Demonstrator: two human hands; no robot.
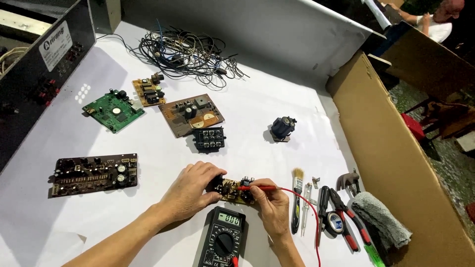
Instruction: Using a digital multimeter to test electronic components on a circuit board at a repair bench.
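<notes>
My left hand (190, 190) grips the left end of a small brown circuit board (236, 191) lying on the white table. My right hand (271, 205) pinches a red test probe (255, 188), whose tip rests on the board's top; its red lead (307, 210) curves down to the right. A black digital multimeter (223, 238) lies just in front of the board, between my wrists, with its display lit.
Several other circuit boards (114, 110) (191, 114) (94, 174) lie across the table (257, 109), with a tangle of wires (185, 52) at the back. A brush (297, 198), pliers (346, 217), tape and a grey cloth (383, 220) sit right. A cardboard wall (396, 148) borders the right; a black amplifier case (34, 74) stands left.
</notes>
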